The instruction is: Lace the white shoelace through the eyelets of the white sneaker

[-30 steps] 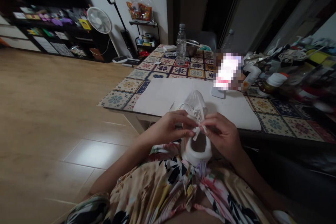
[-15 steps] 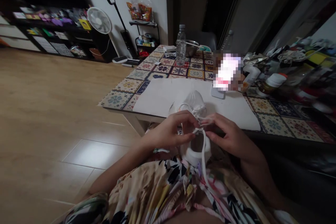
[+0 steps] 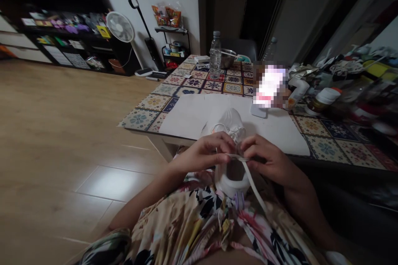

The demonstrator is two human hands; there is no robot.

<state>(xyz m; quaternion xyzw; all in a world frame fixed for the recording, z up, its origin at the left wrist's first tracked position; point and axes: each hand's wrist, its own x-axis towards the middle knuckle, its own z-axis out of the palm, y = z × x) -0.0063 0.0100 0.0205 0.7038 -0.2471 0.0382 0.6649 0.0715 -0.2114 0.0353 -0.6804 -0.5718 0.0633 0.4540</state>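
A white shoe (image 3: 231, 185) rests between my lap and the table edge, its toe pointing away from me and its dark opening facing up. Above that opening, my left hand (image 3: 214, 150) pinches a white shoelace (image 3: 255, 186) between thumb and fingers. My right hand (image 3: 266, 158) is closed on the same lace, a short way to the right. One end of the lace trails down over my floral clothing. Lace loops lie bunched over the front of the shoe, and the fingers partly hide them.
A white sheet (image 3: 192, 112) covers the near part of the patterned table (image 3: 139, 118). Behind it stand a clear bottle (image 3: 215, 56), a metal bowl (image 3: 228, 59) and a blurred-out phone screen (image 3: 270, 85). Jars and clutter crowd the right side. A fan (image 3: 120, 27) stands farther back on the left.
My hands have moved slightly apart, drawing the lace across the shoe opening. The hanging lace end has swung to the right. The view has shifted a little.
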